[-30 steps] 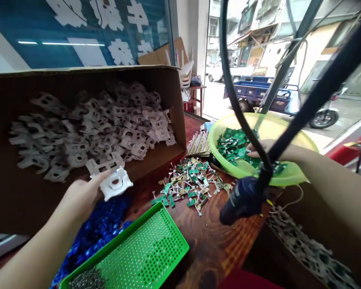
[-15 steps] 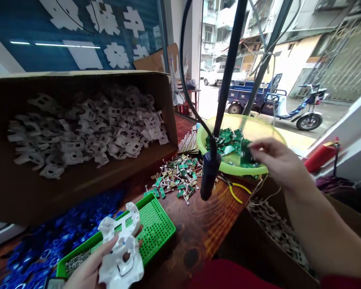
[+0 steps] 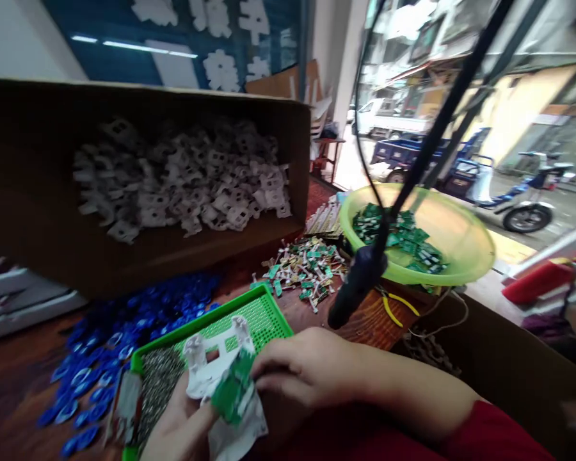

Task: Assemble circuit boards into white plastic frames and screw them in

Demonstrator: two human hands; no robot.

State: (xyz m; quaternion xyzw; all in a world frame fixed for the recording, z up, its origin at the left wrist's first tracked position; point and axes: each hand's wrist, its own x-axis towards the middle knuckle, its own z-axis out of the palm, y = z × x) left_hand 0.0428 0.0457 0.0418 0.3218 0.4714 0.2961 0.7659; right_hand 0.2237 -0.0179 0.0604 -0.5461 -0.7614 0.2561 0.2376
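My left hand (image 3: pixel 182 419) holds white moulded plastic parts (image 3: pixel 216 365) low in front of me, over the near end of a green perforated tray (image 3: pixel 256 314). One part stands up with two posts; another lies below it. My right hand (image 3: pixel 307 365) pinches a green circuit board (image 3: pixel 233 387) at its right edge. The board lies against the white plastic, and my left thumb reaches to its lower left corner. Small metal screws (image 3: pixel 160 378) are heaped in the near left of the tray.
A cardboard box (image 3: pixel 300 160) of white plastic parts stands behind. Blue rings (image 3: pixel 148 320) lie left of the tray. Small boards with leads (image 3: pixel 310 269) are piled centrally. A yellow-green basin (image 3: pixel 461 256) of circuit boards, yellow-handled pliers (image 3: pixel 393 310) and a dark hanging tool (image 3: pixel 360 288) are right.
My right hand has left the basin with a circuit board and come to my left hand. My left hand has brought white parts from the box to above the tray.
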